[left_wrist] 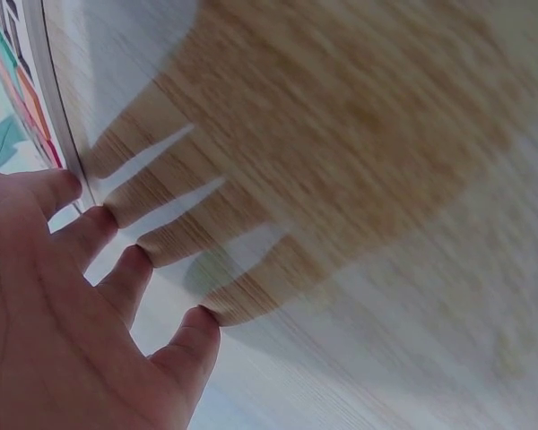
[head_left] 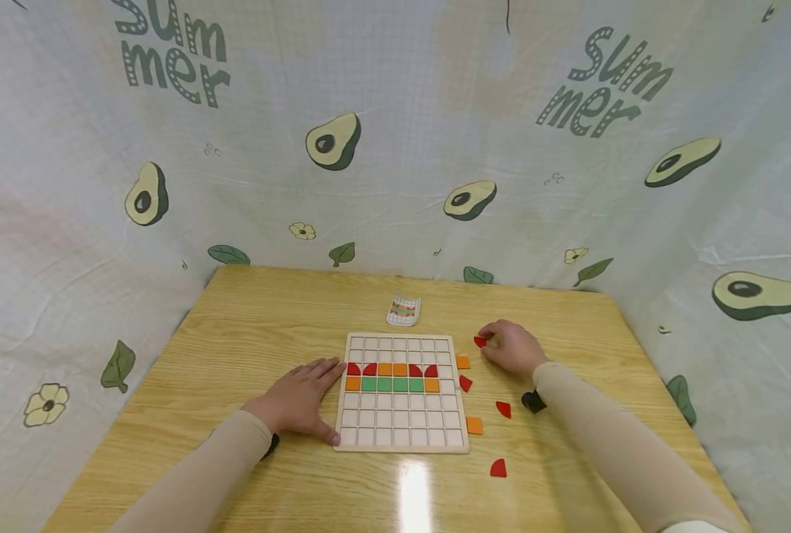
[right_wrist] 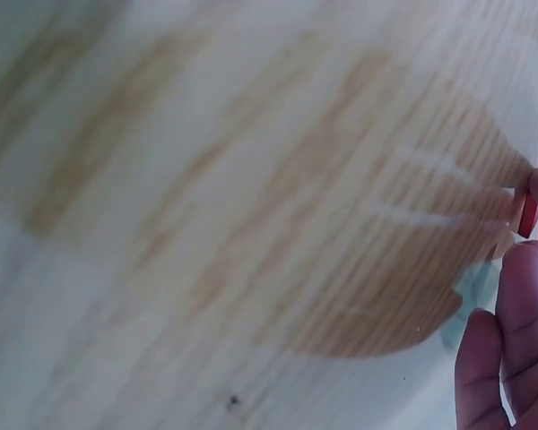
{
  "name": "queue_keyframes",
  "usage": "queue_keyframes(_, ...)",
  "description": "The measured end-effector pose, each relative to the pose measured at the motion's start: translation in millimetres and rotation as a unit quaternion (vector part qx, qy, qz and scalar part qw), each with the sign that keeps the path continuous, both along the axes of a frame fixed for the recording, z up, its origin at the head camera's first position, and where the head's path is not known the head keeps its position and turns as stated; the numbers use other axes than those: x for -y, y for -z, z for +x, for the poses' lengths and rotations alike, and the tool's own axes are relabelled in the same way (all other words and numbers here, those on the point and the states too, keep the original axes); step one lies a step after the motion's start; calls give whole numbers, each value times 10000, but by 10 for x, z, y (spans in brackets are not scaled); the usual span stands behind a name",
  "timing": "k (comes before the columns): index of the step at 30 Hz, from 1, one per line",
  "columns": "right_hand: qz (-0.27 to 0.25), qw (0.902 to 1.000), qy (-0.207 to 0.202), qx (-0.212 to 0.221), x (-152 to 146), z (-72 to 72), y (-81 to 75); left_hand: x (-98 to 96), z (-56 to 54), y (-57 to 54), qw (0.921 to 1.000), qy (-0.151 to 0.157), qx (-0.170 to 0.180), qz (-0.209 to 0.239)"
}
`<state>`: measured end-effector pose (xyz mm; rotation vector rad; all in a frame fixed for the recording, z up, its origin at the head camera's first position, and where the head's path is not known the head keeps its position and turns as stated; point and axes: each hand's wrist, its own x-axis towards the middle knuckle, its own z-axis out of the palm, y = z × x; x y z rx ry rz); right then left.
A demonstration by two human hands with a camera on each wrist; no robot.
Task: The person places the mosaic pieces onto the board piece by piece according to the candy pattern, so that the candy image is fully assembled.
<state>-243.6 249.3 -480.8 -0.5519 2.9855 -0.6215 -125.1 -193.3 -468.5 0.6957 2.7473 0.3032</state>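
A light wooden grid board lies on the table. Two of its rows hold coloured tiles: red quarter-circles and orange squares in the upper one, green squares between orange ones in the lower. My left hand is spread flat, its fingertips and thumb touching the board's left edge; the left wrist view shows the straight fingers. Right of the board's upper corner, my right hand pinches a red quarter-circle tile, partly covered by the fingers. That red tile also shows in the right wrist view.
Loose red quarter-circles and orange squares lie right of the board, some against its edge. Behind the board is a small pattern card. A printed curtain closes off the table's back and sides.
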Motion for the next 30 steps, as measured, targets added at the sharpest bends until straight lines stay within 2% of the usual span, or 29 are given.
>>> queue_keyframes(8, 44, 10000, -60, -31, 36, 3, -20, 12, -5, 55, 9999, 1, -102, 18)
queue_keyframes(22, -38, 9986, -499, 184, 52, 46, -84, -18, 21, -62, 10000, 82, 24, 35)
queue_keyframes(30, 310, 9992, -234, -33, 56, 106, -90, -13, 26, -73, 10000, 32, -1, 22)
